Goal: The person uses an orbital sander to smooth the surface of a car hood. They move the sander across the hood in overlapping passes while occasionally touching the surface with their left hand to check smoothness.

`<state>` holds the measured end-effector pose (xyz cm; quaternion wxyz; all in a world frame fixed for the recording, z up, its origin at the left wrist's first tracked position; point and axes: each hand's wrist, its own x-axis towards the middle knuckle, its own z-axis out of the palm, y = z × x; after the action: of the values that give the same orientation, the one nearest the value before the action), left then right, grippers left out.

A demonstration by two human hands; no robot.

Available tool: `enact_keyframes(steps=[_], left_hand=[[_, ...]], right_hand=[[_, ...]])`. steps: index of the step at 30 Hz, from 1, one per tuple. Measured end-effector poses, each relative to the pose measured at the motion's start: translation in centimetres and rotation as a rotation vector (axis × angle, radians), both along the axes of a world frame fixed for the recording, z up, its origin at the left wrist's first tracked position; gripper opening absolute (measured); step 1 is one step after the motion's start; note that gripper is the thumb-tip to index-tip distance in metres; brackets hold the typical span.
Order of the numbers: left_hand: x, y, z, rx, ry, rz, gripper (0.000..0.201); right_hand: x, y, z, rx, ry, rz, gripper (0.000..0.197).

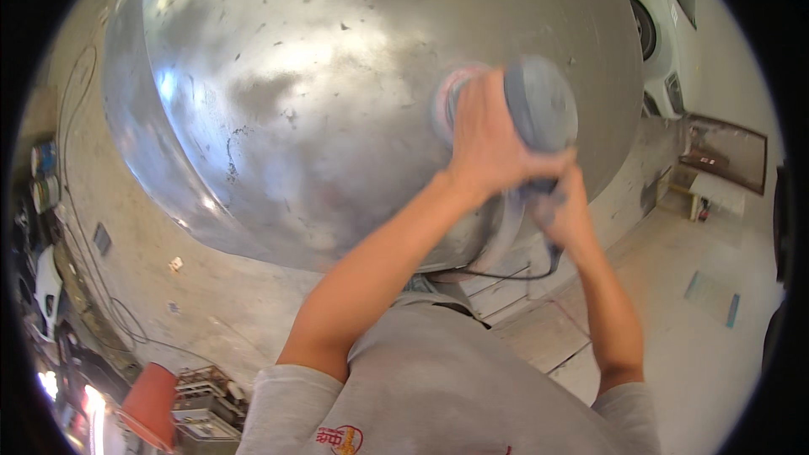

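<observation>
A large curved panel of silver-grey car bodywork (286, 135), blotched with dark specks and scuffs, lies in front of me. Over its right part I hold a power sander (546, 105) with a rounded grey body; motion blurs it. A round disc with a pinkish rim (459, 88) shows at its left side, close to the panel; whether it touches is hard to see. My left hand (489, 139) is closed over the front of the tool. My right hand (563, 209) wraps round its dark handle, from which a black cord (514, 275) runs towards my waist.
A pale car (661, 42) stands at the far right, near a framed glass pane (723, 152). Along the floor on the left runs a long cable (72, 185). Tins (45, 194) stand beyond it. An orange-red bucket (150, 404) is at the lower left.
</observation>
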<state>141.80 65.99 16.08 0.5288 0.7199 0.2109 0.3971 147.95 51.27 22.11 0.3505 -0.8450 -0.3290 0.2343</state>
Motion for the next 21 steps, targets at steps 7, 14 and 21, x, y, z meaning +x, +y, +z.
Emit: enact_keyframes(steps=[7, 14, 21], left_hand=[[-0.6, 0.2, -0.3, -0.091, -0.040, -0.052, 0.109], [-1.9, -0.1, 0.2, -0.082, -0.026, -0.071, 0.114], [-0.2, 1.9, 0.6, -0.080, -0.059, -0.023, 0.105]], right_hand=[[-1.3, -0.9, 0.6, -0.198, -0.002, -0.048, 0.011], [-1.7, -0.1, 1.2, -0.254, -0.040, -0.055, 0.025], [-1.3, 2.1, 2.5, -0.213, 0.090, -0.065, 0.020]])
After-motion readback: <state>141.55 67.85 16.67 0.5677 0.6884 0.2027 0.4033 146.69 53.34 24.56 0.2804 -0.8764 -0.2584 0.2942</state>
